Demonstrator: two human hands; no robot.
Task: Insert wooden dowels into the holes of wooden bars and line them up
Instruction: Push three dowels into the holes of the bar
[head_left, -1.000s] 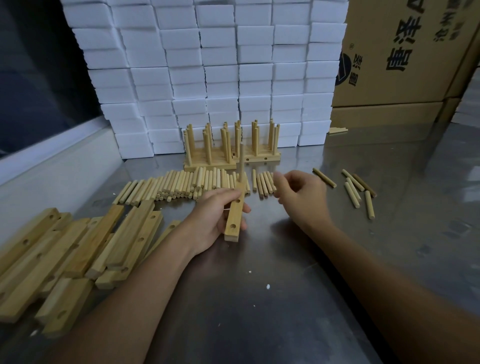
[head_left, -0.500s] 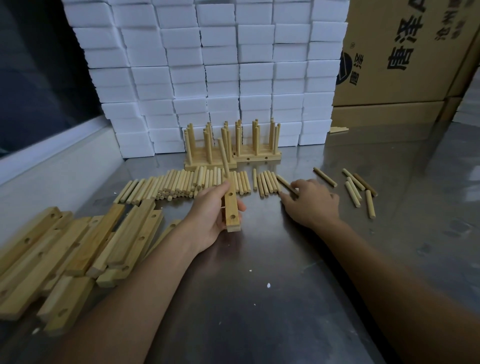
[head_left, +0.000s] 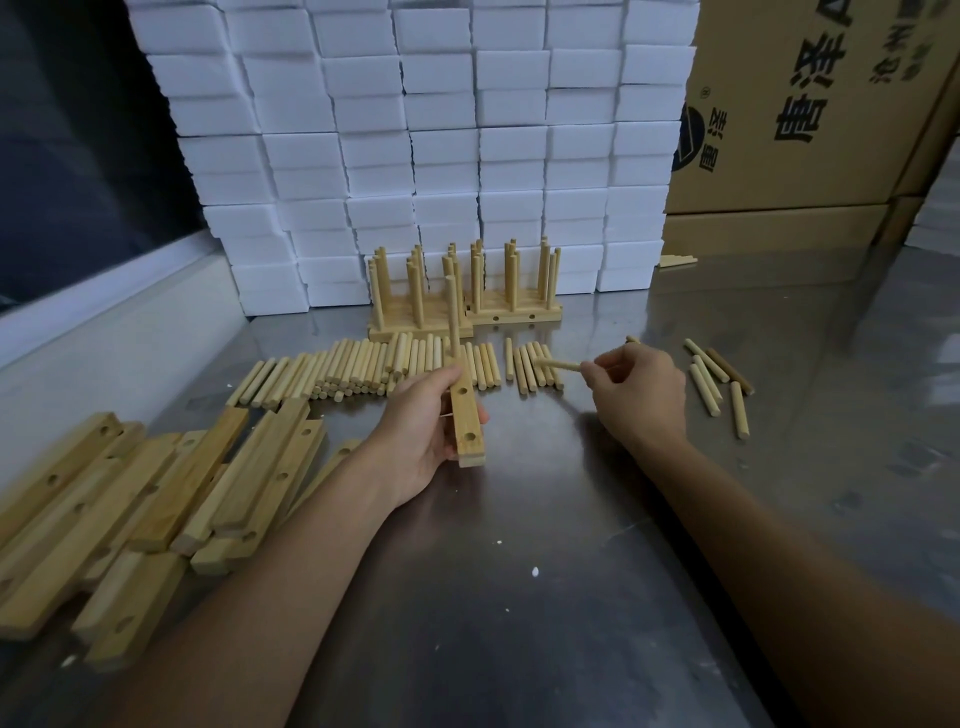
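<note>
The job looks partly done: at the back of the steel surface (head_left: 571, 519), against the wall of white blocks (head_left: 415, 130), two groups of finished bars (head_left: 467, 312) stand side by side with their dowels pointing up, lined up in rows. The left hand (head_left: 426, 431) grips a bar in progress (head_left: 466, 426), fingers wrapped round it, just above the surface near the middle; one upright dowel (head_left: 453, 317) already sits in its far hole, while two nearer holes show open. The right hand (head_left: 636, 389) pinches a single loose dowel (head_left: 558, 365) between fingertips, held roughly level and apart from the bar, so it is not yet inserted. Plenty is left, judging by the supply: a long row of spare dowels (head_left: 363, 371) lies behind the hands, a few scattered dowels (head_left: 717, 384) lie to the right, and a pile of empty bars (head_left: 156, 499) waits at the left edge. Cardboard boxes (head_left: 805, 104) stand at the back right
</note>
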